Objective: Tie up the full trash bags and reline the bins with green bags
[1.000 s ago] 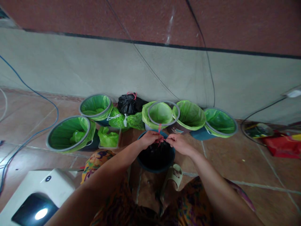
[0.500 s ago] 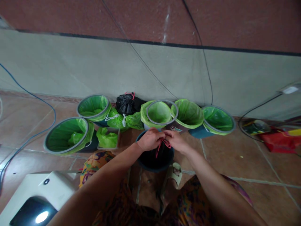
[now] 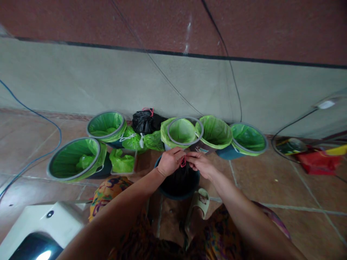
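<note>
A blue bin (image 3: 177, 190) lined with a black bag (image 3: 181, 172) stands on the floor right in front of me. Both my hands meet over its far rim. My left hand (image 3: 170, 161) and my right hand (image 3: 200, 164) each pinch the bag's red drawstring (image 3: 183, 161), which is bunched between the fingertips. The gathered top of the black bag hangs just below the string. My slipper (image 3: 200, 202) rests next to the bin.
Several green-lined bins (image 3: 73, 158) stand in a row along the wall, with tied green bags (image 3: 133, 141) and a tied black bag (image 3: 145, 121) among them. A white device (image 3: 35, 227) is at lower left. Cables cross the floor; red items (image 3: 317, 160) lie at right.
My hands came together from a spread hold; the red drawstring, first stretched, then hanging loose, is now bunched tight between the fingertips. The view shifted slightly.
</note>
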{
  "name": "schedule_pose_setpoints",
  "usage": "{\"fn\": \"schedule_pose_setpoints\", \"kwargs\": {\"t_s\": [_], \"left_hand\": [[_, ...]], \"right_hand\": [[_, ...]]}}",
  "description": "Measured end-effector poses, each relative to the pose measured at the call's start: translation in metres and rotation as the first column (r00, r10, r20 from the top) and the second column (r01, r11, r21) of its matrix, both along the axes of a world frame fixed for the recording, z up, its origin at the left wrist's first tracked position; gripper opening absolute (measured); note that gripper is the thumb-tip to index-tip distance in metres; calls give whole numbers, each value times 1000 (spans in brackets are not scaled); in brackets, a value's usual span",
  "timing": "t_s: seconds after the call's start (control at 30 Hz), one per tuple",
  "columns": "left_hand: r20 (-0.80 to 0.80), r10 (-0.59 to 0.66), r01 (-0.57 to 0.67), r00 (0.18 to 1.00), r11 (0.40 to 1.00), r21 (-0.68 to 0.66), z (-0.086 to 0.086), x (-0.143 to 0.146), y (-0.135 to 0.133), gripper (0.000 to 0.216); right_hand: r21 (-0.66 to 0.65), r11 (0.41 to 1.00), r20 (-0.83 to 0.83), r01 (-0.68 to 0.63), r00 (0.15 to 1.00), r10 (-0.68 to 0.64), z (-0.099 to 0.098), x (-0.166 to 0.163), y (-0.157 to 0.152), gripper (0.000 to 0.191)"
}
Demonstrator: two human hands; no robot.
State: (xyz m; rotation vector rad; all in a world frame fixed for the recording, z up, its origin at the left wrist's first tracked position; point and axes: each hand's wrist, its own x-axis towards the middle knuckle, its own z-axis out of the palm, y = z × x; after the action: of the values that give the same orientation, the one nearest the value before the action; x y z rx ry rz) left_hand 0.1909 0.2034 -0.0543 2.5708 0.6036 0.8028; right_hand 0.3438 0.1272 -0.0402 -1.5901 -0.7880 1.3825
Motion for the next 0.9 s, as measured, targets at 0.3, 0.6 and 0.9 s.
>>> {"fn": "schedule_pose_setpoints", "kwargs": {"t_s": [0.3,0.6,0.9], "left_hand": [[-95,167,-191,981,904,-382,-7,4,5,22],[-427,174,-393,887,769,-503,-20,0,16,16],[-48,304,-105,952,174,-979,-9,8,8,15]], "right_hand": [[41,998,440,-52,898,29,-9,13,2,23],[-61,992,706,-114,698,123,5,34,-3,22],[88,996,69,20,997,-26,-2,14,-2,39]]}}
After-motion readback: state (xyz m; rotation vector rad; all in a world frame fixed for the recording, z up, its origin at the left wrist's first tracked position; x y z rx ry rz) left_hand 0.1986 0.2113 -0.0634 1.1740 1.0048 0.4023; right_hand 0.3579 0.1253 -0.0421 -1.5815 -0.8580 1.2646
